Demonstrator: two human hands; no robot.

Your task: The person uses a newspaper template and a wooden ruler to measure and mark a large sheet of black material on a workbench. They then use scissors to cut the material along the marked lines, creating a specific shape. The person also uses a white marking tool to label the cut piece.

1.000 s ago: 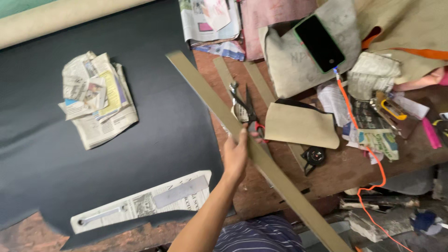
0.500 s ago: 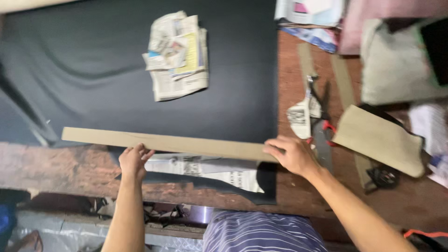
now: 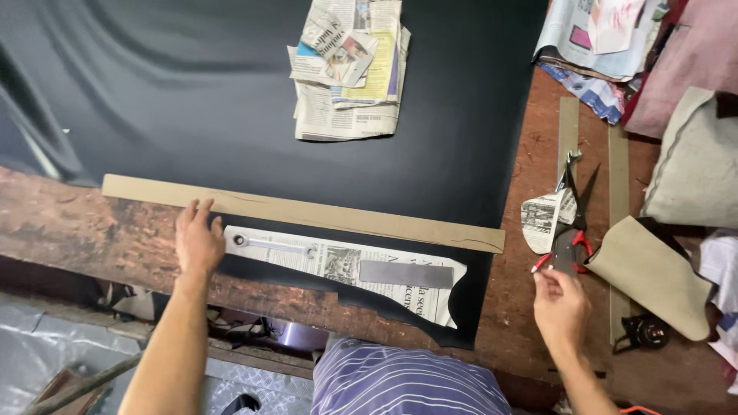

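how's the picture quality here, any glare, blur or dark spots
Head view: sharp overall, no motion blur on the left hand or right hand; soft sheen on folds of the black leather sheet; deep shadow under the wooden table edge.
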